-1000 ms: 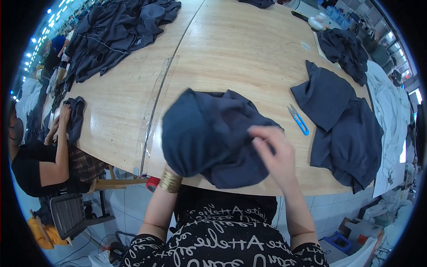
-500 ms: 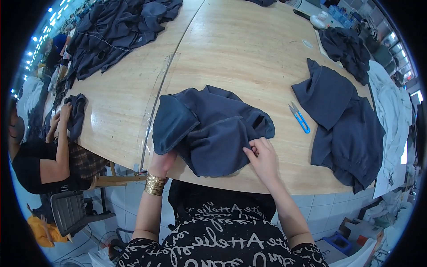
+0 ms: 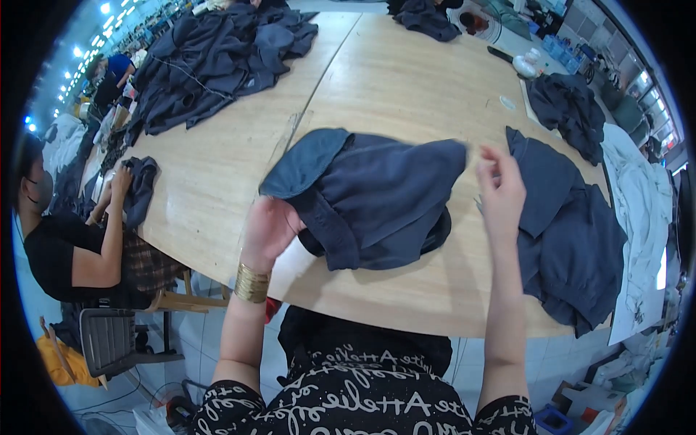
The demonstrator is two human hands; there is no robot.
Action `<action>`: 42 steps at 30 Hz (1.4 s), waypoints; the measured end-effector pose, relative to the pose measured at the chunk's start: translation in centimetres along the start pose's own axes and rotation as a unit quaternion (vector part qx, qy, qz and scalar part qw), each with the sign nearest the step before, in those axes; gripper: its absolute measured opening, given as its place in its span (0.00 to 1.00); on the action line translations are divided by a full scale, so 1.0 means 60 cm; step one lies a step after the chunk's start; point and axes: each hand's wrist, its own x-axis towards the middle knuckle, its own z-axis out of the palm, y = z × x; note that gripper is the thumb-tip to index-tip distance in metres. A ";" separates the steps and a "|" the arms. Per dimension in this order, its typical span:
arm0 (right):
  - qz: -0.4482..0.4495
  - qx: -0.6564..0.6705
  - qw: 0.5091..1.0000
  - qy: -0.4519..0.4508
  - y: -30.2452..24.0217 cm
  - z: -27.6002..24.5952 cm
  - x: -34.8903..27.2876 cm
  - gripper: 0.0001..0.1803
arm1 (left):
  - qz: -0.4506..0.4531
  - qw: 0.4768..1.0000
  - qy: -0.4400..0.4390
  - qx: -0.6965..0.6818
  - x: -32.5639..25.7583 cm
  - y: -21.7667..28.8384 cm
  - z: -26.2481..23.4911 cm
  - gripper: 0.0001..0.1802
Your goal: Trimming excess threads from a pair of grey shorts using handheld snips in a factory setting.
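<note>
A dark navy garment [image 3: 391, 188], with a smooth, shinier panel [image 3: 308, 163] at its left end, is raised a little over the table in front of me. My left hand [image 3: 272, 228] grips it at the lower left, fingers tucked under the cloth and out of sight. Off the garment's upper right corner, my right hand [image 3: 500, 181] is lifted with bent fingers. Motion smears those fingertips; a small gap separates them from the cloth, and whether they hold anything is unclear. My right wrist hides most of the blue thread snips on the table.
Folded dark garments [image 3: 573, 239] lie on the right of the wooden table [image 3: 406, 80]. A large dark cloth heap [image 3: 217, 65] fills the far left, another pile [image 3: 565, 109] the far right. At the left, a co-worker [image 3: 80, 246] handles dark fabric.
My right hand has let go of the garment's lower right edge and moved up and right. My left hand has raised and turned the garment, so a band along its lower left shows.
</note>
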 end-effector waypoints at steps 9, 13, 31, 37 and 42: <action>0.081 0.233 0.953 -0.177 -0.143 0.135 -0.182 0.40 | -0.030 0.960 0.126 0.249 0.000 -0.076 0.129 0.20; -0.092 0.150 0.966 -0.188 -0.126 0.101 -0.174 0.32 | -0.006 0.998 0.042 -0.036 -0.024 -0.019 0.061 0.21; -0.150 0.144 0.931 -0.301 -0.112 0.061 -0.241 0.24 | -0.075 0.946 0.315 -0.028 -0.046 -0.127 0.032 0.13; -0.037 0.162 0.979 -0.115 -0.078 0.050 -0.179 0.10 | -0.018 0.957 0.268 -0.111 -0.041 -0.126 0.065 0.19; -0.055 0.182 0.977 -0.101 -0.094 0.058 -0.154 0.12 | -0.024 0.970 0.238 -0.031 -0.060 -0.130 0.051 0.19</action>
